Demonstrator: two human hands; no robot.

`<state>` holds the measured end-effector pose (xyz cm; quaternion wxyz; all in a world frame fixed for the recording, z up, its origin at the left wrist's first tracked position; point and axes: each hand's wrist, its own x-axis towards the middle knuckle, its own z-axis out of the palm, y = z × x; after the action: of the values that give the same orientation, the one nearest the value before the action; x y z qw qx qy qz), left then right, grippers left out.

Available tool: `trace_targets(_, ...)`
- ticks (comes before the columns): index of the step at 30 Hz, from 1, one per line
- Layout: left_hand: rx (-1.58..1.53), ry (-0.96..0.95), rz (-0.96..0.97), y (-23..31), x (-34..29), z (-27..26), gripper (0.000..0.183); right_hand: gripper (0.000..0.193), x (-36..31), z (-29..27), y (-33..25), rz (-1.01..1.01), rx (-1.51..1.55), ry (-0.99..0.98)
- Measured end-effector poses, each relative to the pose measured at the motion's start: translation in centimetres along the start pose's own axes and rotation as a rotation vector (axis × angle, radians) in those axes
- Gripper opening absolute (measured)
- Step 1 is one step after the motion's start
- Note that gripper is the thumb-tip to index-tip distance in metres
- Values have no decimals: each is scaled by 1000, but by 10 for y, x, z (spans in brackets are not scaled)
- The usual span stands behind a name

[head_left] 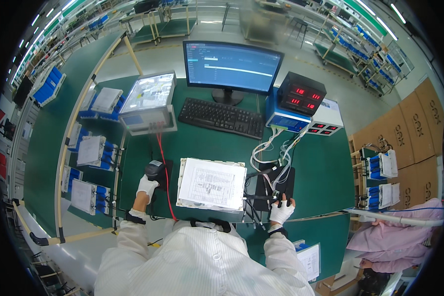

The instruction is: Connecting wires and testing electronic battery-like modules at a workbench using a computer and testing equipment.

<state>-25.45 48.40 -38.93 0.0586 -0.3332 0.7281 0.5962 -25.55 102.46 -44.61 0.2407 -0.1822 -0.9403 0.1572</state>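
My left hand, in a white glove, is closed round a black handheld scanner at the left of the bench. To its right lies a flat white-edged unit with a printed sheet on top. Black cables come out of the unit's right side. My right hand, in a white glove with bare fingertips, is by the ends of these cables, at the lower edge of a black mat. Its fingers are curled; what they hold is too small to make out.
Behind stand a monitor, a keyboard, a grey-white instrument with a red lead, and meters with red digits trailing white wires. Racked blue units line the left. A pink-sleeved person is at right.
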Motion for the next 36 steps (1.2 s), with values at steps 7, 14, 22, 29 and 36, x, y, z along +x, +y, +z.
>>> trace_targets(7,313,330,42,2,0,28,56,46,0,0,1,-5,-7,-2)
trace_targets(14,618,619,391,37,-38,53,48,49,-1,1,1,-18,11,25)
trace_targets(22,179,156,297,47,-58,123,48,46,0,3,3,2,47,-1)
trace_targets(29,276,225,388,48,-64,133,51,46,-1,4,5,-5,37,0)
trace_targets(36,316,232,421,54,-71,132,50,44,0,3,3,-25,20,32)
